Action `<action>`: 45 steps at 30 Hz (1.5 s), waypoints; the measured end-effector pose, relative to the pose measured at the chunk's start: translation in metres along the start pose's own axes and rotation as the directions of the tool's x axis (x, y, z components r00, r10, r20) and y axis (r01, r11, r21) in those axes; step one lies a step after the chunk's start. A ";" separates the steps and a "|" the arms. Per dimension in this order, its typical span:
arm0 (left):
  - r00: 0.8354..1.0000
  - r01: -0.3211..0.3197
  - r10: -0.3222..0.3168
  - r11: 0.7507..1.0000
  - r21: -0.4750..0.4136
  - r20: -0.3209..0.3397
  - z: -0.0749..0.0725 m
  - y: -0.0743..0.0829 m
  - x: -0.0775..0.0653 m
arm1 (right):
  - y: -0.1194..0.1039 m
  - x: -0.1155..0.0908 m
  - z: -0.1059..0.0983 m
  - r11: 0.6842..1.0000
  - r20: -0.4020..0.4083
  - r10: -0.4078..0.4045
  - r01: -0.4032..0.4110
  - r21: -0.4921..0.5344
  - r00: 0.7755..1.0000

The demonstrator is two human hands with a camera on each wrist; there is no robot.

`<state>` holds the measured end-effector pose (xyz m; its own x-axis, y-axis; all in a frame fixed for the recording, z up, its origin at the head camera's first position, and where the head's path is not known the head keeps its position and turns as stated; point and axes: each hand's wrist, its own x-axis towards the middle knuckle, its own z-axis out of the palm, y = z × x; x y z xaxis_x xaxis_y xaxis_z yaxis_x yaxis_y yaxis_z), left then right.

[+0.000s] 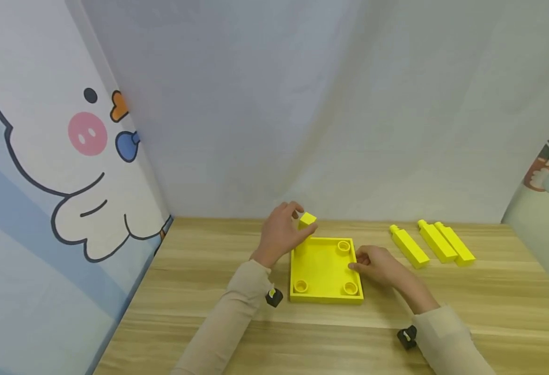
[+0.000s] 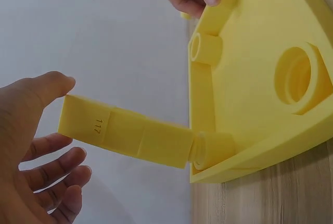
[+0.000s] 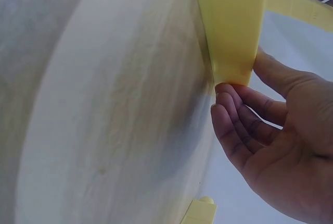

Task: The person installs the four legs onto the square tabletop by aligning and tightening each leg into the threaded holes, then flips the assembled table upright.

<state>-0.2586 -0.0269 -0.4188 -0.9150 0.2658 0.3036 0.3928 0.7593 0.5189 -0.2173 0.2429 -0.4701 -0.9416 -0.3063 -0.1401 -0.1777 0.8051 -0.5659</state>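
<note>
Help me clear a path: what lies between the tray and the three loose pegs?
The right hand, holding the tray, then bare tabletop before the pegs; the head view shows this.

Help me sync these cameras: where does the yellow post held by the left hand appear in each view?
Head: just right of centre, below mid-height; the yellow post is at the tray's far-left corner.
Left wrist: left of centre, lower half, reaching from the left hand to a corner socket.
Right wrist: top right, cut off by the right edge.
Shared landmark: the yellow tray, visible in all three.
</note>
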 end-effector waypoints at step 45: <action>0.996 -0.094 0.094 0.992 -0.079 -0.004 -0.004 -0.008 -0.011 | -0.006 -0.001 0.000 1.000 -0.004 -0.005 0.005 -0.027 1.000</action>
<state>-0.2518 -0.0387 -0.4229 -0.8737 0.3333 0.3542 0.4829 0.6820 0.5493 -0.2150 0.2385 -0.4671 -0.9419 -0.3080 -0.1337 -0.1899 0.8171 -0.5443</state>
